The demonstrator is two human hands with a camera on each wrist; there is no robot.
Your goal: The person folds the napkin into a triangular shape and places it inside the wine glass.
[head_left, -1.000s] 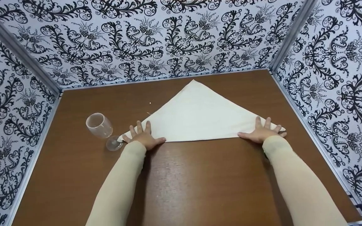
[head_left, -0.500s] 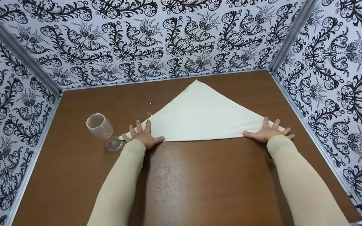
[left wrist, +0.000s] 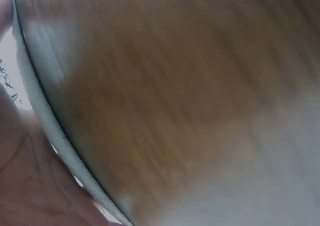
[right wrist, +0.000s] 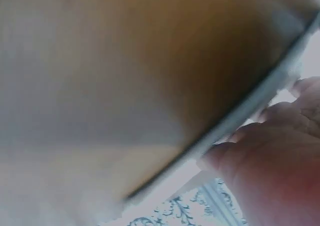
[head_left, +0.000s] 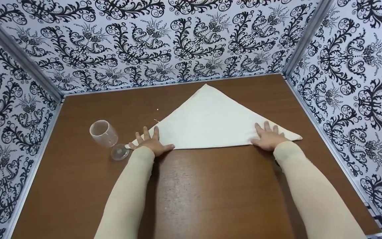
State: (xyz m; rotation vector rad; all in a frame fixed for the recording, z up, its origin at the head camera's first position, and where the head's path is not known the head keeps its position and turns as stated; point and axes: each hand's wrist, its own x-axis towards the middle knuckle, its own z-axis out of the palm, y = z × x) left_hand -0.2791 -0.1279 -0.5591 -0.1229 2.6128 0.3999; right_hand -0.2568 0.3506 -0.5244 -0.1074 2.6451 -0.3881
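Note:
A white cloth napkin [head_left: 211, 119], folded into a triangle, lies flat with its long edge toward me and its peak pointing away. My left hand [head_left: 152, 143] rests with spread fingers on its left corner, the thumb along the near edge. On the right part of the napkin lies my right hand [head_left: 269, 136], fingers straight, a little inside the right corner tip. Both wrist views show the folded edge close up, beside the left palm [left wrist: 40, 181] and the right hand's palm [right wrist: 280, 161]. Nothing is gripped by either hand.
Left of the napkin a clear stemmed glass [head_left: 104, 133] stands on the brown wooden table [head_left: 204, 192], its foot close to the napkin's left tip. Patterned wall panels [head_left: 151, 43] border the table at the back and both sides. Tiny white specks lie behind the left hand.
My right hand first slid outward to the right over the napkin's corner, then came back inward to the left, uncovering the corner tip. The left hand stays in place.

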